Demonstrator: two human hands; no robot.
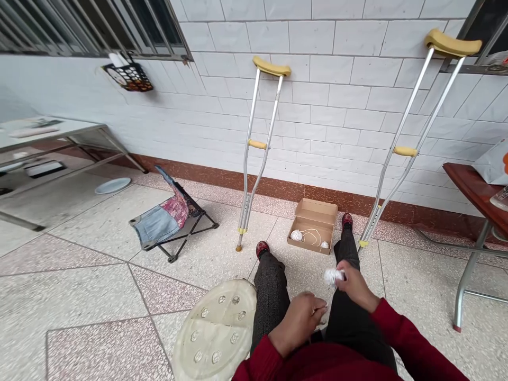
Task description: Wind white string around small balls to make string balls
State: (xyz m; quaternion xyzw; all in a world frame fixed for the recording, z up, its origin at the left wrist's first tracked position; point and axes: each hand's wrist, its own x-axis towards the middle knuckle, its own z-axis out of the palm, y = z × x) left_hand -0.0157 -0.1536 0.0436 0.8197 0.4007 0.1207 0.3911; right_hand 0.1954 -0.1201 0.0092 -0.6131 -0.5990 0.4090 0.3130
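My right hand (354,284) grips a small bundle of white thread (332,277) above my right thigh, its left end slightly blurred. Just left of it and lower, my left hand (304,317) is closed, thumb and fingers together. Whatever it may pinch is too fine or hidden to make out. Beyond my hands, an open cardboard box (317,212) lies on the floor between my feet. Inside it are a larger ball of white thread (296,235) at the left and a smaller white ball (325,245) at the right, with a loose strand looping between them.
Two crutches, a left one (246,174) and a right one (381,190), lean against the tiled wall. A folding stool (159,225) and a round pale cover (214,328) are to my left. At the right stands a red-brown table (472,185); a metal-legged table (87,129) is far left.
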